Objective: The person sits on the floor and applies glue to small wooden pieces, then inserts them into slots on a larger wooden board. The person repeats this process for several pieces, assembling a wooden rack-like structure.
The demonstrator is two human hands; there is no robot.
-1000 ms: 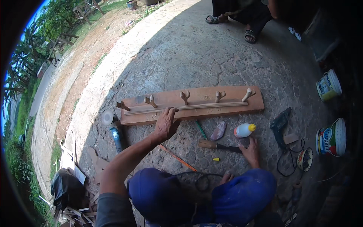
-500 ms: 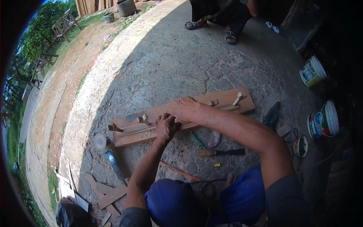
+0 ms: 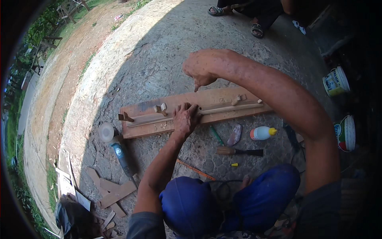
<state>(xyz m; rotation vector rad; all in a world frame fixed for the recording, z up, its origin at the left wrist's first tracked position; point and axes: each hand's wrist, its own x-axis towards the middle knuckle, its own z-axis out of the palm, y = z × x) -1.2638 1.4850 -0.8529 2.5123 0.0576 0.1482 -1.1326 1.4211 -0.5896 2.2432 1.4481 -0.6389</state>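
Note:
A long wooden board (image 3: 151,104) lies across the concrete floor before me, with a narrow moulded wooden strip (image 3: 221,108) along it. My left hand (image 3: 186,118) rests over the strip near its middle, fingers bent across it. Just right of those fingertips a dark round hole (image 3: 200,108) shows. Above the board's far edge hangs my right hand (image 3: 202,71), fingers curled and one pointing down; anything inside it is hidden. Short wooden pegs stand at the left, one peg (image 3: 126,117) near the end and another peg (image 3: 161,108) further in. Toward the right is a third peg (image 3: 239,99).
Near me lie a white bottle with yellow tip (image 3: 262,133), a wood-handled chisel (image 3: 238,151), a green marker-like stick (image 3: 217,135) and a pinkish stone (image 3: 234,134). An angle grinder (image 3: 120,156) and wood scraps (image 3: 115,194) are left. Buckets (image 3: 336,81) stand right; a person's sandalled foot (image 3: 257,30) is beyond.
My right hand has lifted off the board and moved away beyond it. The left hand stays on the strip. The view has shifted, and the white bottle and hole now show.

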